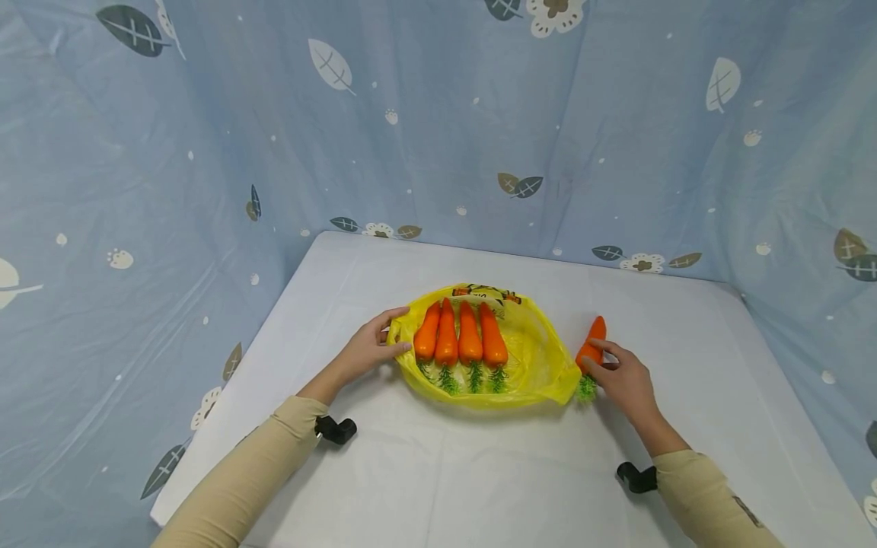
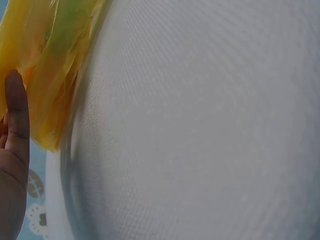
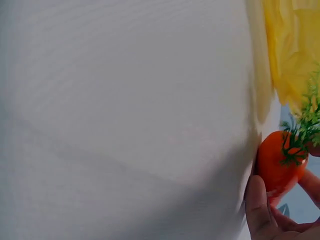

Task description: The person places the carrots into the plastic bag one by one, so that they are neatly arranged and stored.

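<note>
Several orange carrots with green tops, among them one carrot point(image 1: 469, 335), lie side by side in an open yellow plastic bag point(image 1: 537, 350) in the middle of the table. At the bag's left rim my left hand point(image 1: 373, 342) holds the edge; its thumb lies along the yellow plastic in the left wrist view. Right of the bag, my right hand point(image 1: 623, 377) grips a single carrot point(image 3: 280, 160) between thumb and fingers. That carrot points away from me, and its leafy top point(image 1: 586, 388) is close to the bag's right corner.
A white-covered table point(image 1: 438, 472) bears everything. Behind it and along the sides hangs a blue curtain point(image 1: 425, 137) printed with leaves and flowers. Black wrist mounts point(image 1: 336, 430) stick out below both sleeves.
</note>
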Tool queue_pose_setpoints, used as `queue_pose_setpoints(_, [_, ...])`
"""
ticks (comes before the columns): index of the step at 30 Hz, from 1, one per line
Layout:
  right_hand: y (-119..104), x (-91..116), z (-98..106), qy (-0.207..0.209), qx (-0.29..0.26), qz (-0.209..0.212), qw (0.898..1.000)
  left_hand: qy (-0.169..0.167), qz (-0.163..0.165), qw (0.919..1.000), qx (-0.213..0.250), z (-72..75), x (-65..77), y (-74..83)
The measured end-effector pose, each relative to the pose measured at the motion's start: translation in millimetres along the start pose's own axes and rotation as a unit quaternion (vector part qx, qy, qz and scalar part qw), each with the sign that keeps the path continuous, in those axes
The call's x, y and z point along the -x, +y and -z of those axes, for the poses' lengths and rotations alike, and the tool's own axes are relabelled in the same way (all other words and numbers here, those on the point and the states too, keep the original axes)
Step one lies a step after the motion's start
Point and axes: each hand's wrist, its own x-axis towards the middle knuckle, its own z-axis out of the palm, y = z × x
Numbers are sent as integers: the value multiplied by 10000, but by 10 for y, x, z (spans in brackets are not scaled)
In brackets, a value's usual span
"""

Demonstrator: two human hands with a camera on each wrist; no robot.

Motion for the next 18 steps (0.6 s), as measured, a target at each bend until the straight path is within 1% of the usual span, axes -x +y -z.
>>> queue_pose_setpoints(5, [47, 11, 80, -12, 96, -101, 9999, -43, -56, 10000, 19, 2, 5, 0])
queue_pose_setpoints(13, [281, 42, 258, 164, 223, -145, 9995, -24, -49, 10000, 58, 6, 9, 6])
queue_pose_setpoints(18, [349, 92, 375, 42, 199, -291, 9994, -43, -37, 9999, 119, 8, 21, 21])
